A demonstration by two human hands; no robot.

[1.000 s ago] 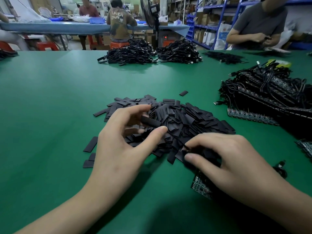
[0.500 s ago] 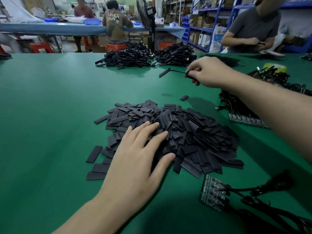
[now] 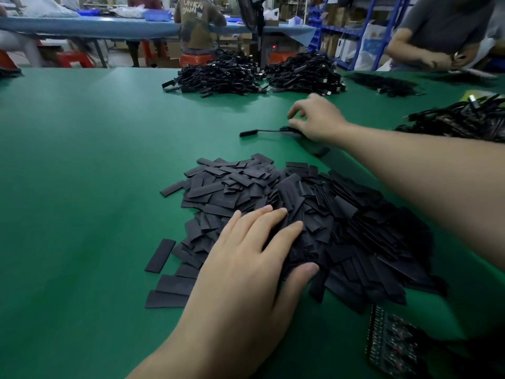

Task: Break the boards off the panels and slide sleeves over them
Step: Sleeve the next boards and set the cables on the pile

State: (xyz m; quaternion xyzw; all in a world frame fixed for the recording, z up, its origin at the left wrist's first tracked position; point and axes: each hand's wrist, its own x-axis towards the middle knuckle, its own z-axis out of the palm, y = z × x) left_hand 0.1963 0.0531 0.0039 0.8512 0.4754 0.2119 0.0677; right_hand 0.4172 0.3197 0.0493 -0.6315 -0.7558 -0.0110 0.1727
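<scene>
Board panel (image 3: 390,343) nearest me, low right on the table (image 3: 82,187). My left hand (image 3: 246,263) lies flat, fingers straight, on the sleeve pile (image 3: 341,214). Further out, my right hand (image 3: 317,119) curls over one end of a cable (image 3: 248,132) lying on the table; can't tell if it grips. Cable heaps (image 3: 218,77) beyond

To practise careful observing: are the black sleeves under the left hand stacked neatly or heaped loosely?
Heaped loosely: the sleeves overlap at mixed angles, and a few lie singly on the table.
</scene>
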